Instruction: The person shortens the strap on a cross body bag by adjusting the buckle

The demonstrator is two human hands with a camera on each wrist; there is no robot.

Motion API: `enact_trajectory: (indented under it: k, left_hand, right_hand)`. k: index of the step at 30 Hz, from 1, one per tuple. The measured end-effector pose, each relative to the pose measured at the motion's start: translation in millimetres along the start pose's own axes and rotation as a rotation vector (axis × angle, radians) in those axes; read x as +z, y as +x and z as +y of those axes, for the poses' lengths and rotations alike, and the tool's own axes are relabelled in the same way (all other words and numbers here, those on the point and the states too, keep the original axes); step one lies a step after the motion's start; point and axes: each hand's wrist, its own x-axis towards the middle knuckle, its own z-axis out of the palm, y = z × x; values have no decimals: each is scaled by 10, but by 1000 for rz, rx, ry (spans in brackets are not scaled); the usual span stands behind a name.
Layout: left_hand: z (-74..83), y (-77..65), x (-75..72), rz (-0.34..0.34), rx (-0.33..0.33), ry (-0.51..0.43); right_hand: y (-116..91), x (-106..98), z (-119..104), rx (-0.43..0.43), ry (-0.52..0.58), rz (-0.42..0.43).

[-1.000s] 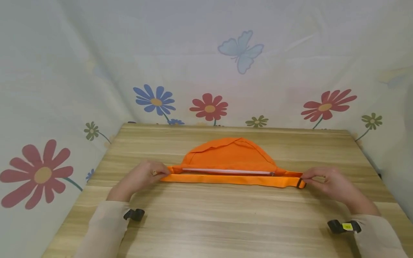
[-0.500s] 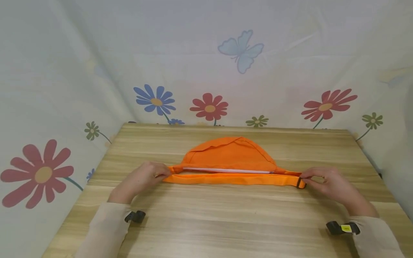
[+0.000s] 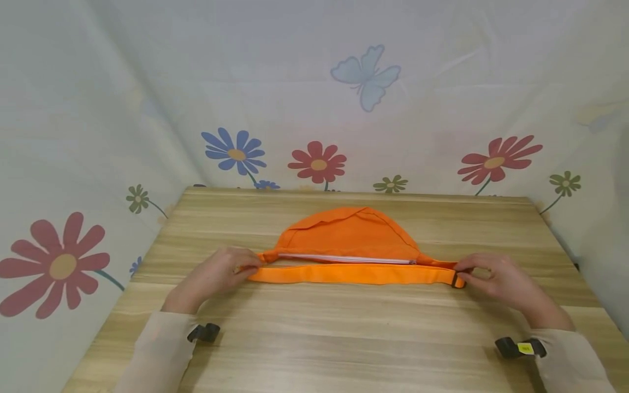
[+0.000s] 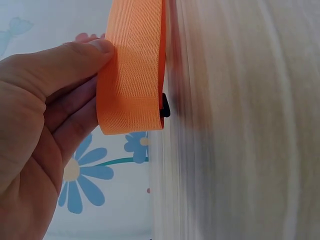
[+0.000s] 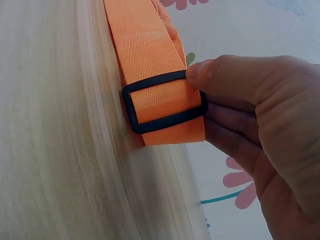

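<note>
An orange waist bag [image 3: 349, 234] lies on the wooden table, its curved side toward the back wall and a pale zipper [image 3: 344, 258] along its straight side. Its orange strap [image 3: 354, 274] runs in front of the zipper, stretched between both hands. My left hand [image 3: 221, 273] pinches the strap's folded left end; the left wrist view shows the thumb on the webbing [image 4: 132, 75] and a bit of black plastic behind it. At the other end my right hand [image 3: 501, 278] pinches the strap beside a black slider buckle [image 5: 165, 102], thumb at the buckle's corner.
The wooden table [image 3: 314, 338] reaches back to a pale curtain [image 3: 275, 71] printed with flowers and a butterfly. Black wrist cameras [image 3: 203, 332] sit on both forearms, low over the table.
The front strap now lies flatter and wider to view, slightly nearer the person. Both hands keep their hold and have hardly moved. The bag stays in place.
</note>
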Motion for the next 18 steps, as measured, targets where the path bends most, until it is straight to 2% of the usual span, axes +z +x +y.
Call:
enact_trajectory:
  k: [7, 14, 18]
  left_hand:
    - [67, -34, -6, -1, -17, -18]
    - [114, -35, -17, 27, 64, -4]
    - [139, -34, -21, 50, 57, -5]
  right_hand:
    - [22, 9, -60, -17, -25, 1]
    - [66, 4, -100, -44, -29, 8]
    - [116, -4, -128, -80, -17, 29]
